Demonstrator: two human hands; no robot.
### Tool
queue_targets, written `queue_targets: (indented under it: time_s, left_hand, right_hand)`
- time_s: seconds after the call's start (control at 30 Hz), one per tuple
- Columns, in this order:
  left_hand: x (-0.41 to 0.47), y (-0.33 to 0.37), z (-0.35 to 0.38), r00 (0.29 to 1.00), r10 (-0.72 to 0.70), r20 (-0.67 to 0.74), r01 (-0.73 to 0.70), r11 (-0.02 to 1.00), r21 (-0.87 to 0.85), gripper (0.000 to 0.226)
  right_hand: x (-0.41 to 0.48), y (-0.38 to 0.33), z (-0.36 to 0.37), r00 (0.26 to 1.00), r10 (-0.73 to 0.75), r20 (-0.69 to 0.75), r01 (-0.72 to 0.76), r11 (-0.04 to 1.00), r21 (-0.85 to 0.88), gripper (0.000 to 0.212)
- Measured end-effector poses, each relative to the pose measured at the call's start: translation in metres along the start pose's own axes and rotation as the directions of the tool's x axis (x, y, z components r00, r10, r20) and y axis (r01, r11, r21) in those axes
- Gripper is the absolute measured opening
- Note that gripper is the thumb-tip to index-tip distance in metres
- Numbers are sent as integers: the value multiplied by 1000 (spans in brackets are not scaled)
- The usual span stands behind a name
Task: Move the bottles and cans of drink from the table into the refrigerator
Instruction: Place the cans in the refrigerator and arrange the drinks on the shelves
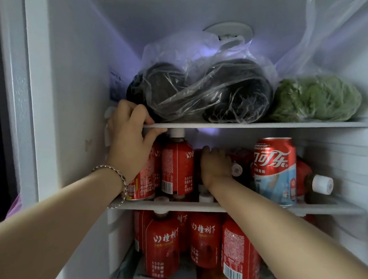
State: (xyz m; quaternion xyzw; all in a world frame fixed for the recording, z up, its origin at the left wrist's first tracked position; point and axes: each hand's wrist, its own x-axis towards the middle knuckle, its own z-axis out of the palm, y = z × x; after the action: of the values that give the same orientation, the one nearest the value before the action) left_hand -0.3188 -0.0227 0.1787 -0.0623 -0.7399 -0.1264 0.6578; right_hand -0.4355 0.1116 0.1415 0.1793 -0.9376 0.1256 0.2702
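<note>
I look into the open refrigerator. My left hand (pixel 129 136) grips the front edge of the upper glass shelf (pixel 265 125) at its left end. My right hand (pixel 216 165) reaches deep into the middle shelf and closes around a red-labelled bottle lying on its side (pixel 240 162). A red Coca-Cola can (pixel 274 168) stands upright just right of that hand. Another bottle lies on its side (pixel 314 181) behind the can, white cap facing out. An upright red bottle (pixel 177 162) and a second red can (pixel 143 180) stand at the left of the middle shelf.
Several upright red bottles (pixel 163 243) fill the lower shelf. On the upper shelf sit a clear plastic bag of dark items (pixel 203 86) and a bagged green leafy vegetable (pixel 317 98). The fridge's left wall (pixel 72 111) is close beside my left arm.
</note>
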Motion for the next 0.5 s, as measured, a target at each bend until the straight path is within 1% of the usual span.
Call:
queue_targets:
  time_s: [0.07,0.1,0.17,0.2,0.23,0.33,0.37,0.4,0.43,0.47,0.5]
  left_hand:
    - [1,2,0,999,-30,20,31,999,-26,21]
    - [0,4,-1,999,-42,29,43,998,-35,21]
    - [1,5,-1,999,-41,21,41,999,-14,21]
    - [1,5,-1,999,-39,15,39,999,-10,21]
    - [1,6,-2,999,-42,13,43,999,-14,21]
    - [1,9,-4,999,-42,14,42,999,-24,20]
    - [1,10,-4,999,-36,11,36,999,-17,20]
    - [1,10,-5,999,-33,8,33,999,-10,20]
    - [2,10,-4,999,-33,6,33,999,-9,20]
    - [2,9,-4,999,-36,5,36,999,-14,20]
    - [2,8,-4,999,-42,8,42,999,-21,21]
  right_hand:
    - [-4,0,-5,986,56,-159,-26,982,185,38]
    - [-8,2,-8,967,105,-233,-29,951,308,39]
    - [-19,1,-14,918,235,-320,-23,836,548,40]
    - [-26,-1,-17,893,293,-341,-17,780,626,39]
    - [-32,-2,-20,874,328,-360,-11,753,658,37]
    - [-38,-7,-29,823,360,-439,-28,799,601,39]
    - [-38,-10,-33,809,386,-444,-51,797,601,40]
    - [-37,-13,-36,803,422,-421,-76,773,629,41]
    - [-37,-15,-39,809,449,-379,-93,734,672,43]
    - [-35,-15,-39,830,446,-336,-91,702,706,45]
    - [-35,-14,-39,860,404,-312,-69,697,714,47]
